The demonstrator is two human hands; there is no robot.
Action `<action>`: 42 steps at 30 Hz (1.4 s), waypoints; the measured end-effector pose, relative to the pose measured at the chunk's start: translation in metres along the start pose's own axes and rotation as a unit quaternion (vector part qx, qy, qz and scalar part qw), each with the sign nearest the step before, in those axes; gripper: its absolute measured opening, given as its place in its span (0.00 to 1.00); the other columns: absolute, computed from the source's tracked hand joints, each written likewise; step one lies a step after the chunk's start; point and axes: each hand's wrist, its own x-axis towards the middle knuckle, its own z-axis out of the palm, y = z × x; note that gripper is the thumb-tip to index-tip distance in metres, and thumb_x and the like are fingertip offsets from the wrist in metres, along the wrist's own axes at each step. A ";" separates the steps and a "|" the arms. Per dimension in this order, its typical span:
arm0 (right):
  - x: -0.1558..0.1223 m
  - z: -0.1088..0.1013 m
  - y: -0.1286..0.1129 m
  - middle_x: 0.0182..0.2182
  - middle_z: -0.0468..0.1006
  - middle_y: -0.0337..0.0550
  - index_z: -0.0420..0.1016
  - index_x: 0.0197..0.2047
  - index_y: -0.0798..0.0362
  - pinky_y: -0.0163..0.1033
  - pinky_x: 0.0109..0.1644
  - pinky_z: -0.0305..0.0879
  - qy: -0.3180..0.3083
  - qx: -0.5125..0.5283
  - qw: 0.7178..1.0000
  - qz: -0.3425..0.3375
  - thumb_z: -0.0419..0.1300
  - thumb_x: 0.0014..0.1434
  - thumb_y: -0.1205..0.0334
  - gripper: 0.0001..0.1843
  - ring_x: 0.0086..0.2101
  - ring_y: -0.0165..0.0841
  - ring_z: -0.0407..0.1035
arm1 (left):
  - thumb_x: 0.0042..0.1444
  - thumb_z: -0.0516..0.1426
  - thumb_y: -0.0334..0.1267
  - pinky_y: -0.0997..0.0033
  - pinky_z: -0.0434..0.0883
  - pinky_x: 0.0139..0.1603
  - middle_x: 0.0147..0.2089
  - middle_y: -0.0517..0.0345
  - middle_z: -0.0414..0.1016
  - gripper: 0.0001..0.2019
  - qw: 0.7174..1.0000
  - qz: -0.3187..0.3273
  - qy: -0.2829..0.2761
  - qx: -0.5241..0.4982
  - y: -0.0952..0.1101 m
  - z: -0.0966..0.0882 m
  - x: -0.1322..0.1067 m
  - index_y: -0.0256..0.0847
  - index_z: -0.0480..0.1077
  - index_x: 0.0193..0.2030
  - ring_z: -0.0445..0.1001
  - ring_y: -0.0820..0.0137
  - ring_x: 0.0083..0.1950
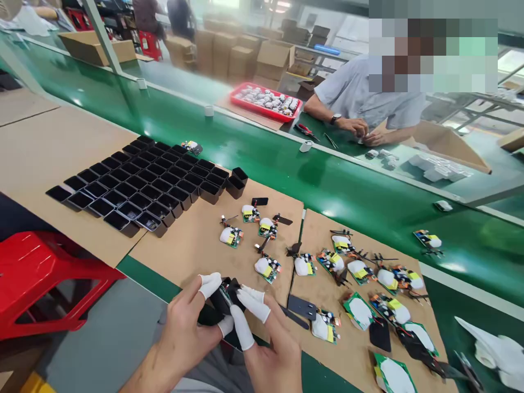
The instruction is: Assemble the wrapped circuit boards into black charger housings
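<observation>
Black casing, toward seven o'clock from the view's centre, is gripped from its two sides by the left hand and right hand, with circuit boards at its one to four o'clock, rows of black cases toward eleven and a red stool at nine.

Your two hands, left hand and right hand, share one black case; ahead you have dozens of open black cases, too tightly packed for an exact count; four circuit boards lie on your middle mat; opposite you are one co-worker, one red tray, one pair of pliers, one pair of tweezers.
</observation>
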 end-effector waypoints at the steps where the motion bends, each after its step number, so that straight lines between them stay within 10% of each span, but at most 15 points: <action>1: 0.001 -0.001 0.000 0.53 0.90 0.50 0.85 0.64 0.47 0.35 0.57 0.88 -0.013 -0.019 1.000 -0.020 0.65 0.79 0.68 0.15 0.52 0.37 0.90 | 0.66 0.65 0.33 0.68 0.89 0.48 0.49 0.49 0.89 0.18 1.000 -0.002 0.002 -0.003 -0.001 0.002 0.001 0.43 0.77 0.61 0.92 0.62 0.46; 20: -0.016 0.008 -0.006 0.53 0.81 0.53 0.79 0.59 0.49 0.41 0.49 0.82 -0.067 -0.163 0.984 -0.033 0.59 0.78 0.75 0.15 0.50 0.42 0.83 | 0.61 0.61 0.27 0.70 0.86 0.39 0.42 0.53 0.86 0.19 0.997 -0.018 0.040 -0.063 -0.005 0.008 0.001 0.43 0.77 0.58 0.90 0.64 0.38; 26: 0.004 0.007 -0.006 0.42 0.78 0.46 0.69 0.40 0.48 0.39 0.39 0.77 -0.097 -0.167 0.980 -0.040 0.56 0.77 0.75 0.15 0.39 0.38 0.77 | 0.54 0.59 0.26 0.70 0.82 0.33 0.37 0.59 0.82 0.16 0.993 -0.080 0.027 -0.084 0.001 0.019 0.010 0.44 0.77 0.48 0.85 0.66 0.32; 42: 0.004 0.005 0.018 0.54 0.82 0.63 0.79 0.50 0.55 0.45 0.49 0.89 -0.087 -0.179 0.967 -0.158 0.57 0.83 0.70 0.10 0.54 0.49 0.88 | 0.49 0.67 0.25 0.53 0.84 0.46 0.46 0.51 0.86 0.22 0.995 -0.084 0.009 -0.061 -0.011 0.016 0.007 0.45 0.76 0.50 0.85 0.52 0.47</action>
